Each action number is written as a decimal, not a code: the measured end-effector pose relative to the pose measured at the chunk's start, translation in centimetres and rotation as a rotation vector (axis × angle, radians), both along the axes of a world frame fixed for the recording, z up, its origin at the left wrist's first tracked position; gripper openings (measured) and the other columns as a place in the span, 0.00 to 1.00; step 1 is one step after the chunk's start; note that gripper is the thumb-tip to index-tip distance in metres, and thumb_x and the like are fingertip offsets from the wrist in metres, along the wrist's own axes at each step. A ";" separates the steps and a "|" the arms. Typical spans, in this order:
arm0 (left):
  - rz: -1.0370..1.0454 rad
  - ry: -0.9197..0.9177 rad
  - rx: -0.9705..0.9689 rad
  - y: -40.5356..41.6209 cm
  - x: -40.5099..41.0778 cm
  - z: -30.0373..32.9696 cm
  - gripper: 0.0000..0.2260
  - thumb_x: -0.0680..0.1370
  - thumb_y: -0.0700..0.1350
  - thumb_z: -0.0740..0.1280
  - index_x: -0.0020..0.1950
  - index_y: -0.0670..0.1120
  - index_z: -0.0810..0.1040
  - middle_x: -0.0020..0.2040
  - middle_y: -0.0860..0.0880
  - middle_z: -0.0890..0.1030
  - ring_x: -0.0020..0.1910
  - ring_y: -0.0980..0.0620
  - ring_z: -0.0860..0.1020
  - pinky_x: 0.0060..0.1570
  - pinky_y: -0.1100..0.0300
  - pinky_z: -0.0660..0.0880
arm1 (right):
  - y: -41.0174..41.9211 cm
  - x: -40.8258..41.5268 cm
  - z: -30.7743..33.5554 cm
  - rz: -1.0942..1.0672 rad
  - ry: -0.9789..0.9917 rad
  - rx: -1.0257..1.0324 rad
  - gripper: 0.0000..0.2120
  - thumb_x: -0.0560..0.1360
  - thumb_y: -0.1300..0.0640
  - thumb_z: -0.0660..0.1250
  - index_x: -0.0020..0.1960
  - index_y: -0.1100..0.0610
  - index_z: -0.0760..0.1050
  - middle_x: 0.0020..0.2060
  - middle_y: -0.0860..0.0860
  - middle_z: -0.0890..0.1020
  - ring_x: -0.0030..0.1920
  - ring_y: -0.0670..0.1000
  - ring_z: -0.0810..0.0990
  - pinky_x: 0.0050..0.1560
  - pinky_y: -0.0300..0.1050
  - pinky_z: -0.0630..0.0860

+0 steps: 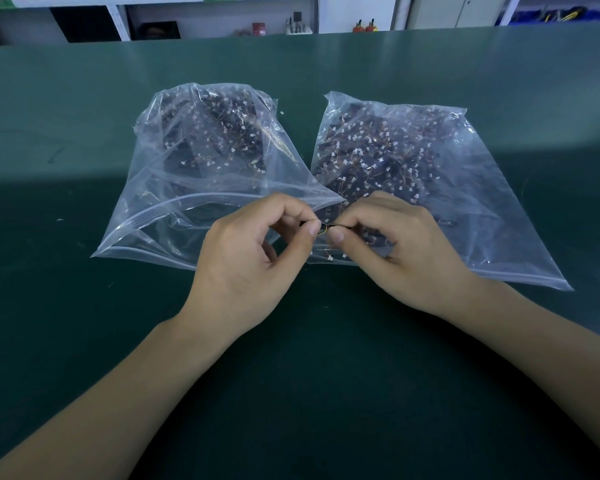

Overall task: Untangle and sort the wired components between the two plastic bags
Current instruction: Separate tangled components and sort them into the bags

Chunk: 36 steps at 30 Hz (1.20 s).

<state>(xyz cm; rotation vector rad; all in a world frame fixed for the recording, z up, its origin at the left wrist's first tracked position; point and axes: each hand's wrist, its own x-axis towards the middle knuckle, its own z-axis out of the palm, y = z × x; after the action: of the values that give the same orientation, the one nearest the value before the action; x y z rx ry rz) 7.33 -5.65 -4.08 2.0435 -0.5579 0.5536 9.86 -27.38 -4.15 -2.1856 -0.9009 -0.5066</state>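
While thumbs meet, left hand (257,251), right hand (395,247) pinch wired component (324,226).

Green table mat (84,341), white shelving (118,19) behind, red container (258,29), dark box (160,30)

A dark green bench (84,341) carries two clear, glossy plastic bags. The left bag (174,188) and right bag (465,202) each hold black parts (364,161) speckled with small white connectors and thin orange-brown wires. At the far side, white shelves (222,15) show red and orange items.
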 end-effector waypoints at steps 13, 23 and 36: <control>0.037 -0.075 0.175 0.2 -0.1 0.0 0.03 0.75 0.45 0.69 0.45 0.53 0.78 0.39 0.56 0.79 0.38 0.53 0.80 0.35 0.54 0.76 | -0.4 0.3 -0.1 -0.059 -0.017 -0.056 0.15 0.71 0.68 0.74 0.55 0.55 0.81 0.47 0.41 0.80 0.42 0.50 0.79 0.46 0.52 0.79; 0.159 -0.142 0.358 -0.1 0.1 0.1 0.05 0.77 0.45 0.74 0.45 0.53 0.80 0.38 0.55 0.76 0.37 0.54 0.75 0.33 0.51 0.75 | -0.4 0.3 -0.2 -0.078 -0.031 -0.009 0.13 0.73 0.68 0.75 0.54 0.55 0.82 0.47 0.42 0.81 0.43 0.49 0.79 0.45 0.48 0.79; 0.137 -0.256 0.638 -1.1 0.3 0.0 0.06 0.80 0.53 0.72 0.51 0.55 0.88 0.42 0.56 0.83 0.41 0.48 0.84 0.31 0.59 0.69 | -0.4 0.1 -0.2 -0.080 -0.026 -0.007 0.14 0.73 0.69 0.75 0.54 0.55 0.83 0.46 0.43 0.81 0.44 0.48 0.79 0.47 0.41 0.77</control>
<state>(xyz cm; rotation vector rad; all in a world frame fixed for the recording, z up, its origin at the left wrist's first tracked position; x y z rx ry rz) 7.62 -6.74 -4.09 2.6454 -0.8282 0.8012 9.96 -27.73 -4.31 -2.2328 -0.8323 -0.5730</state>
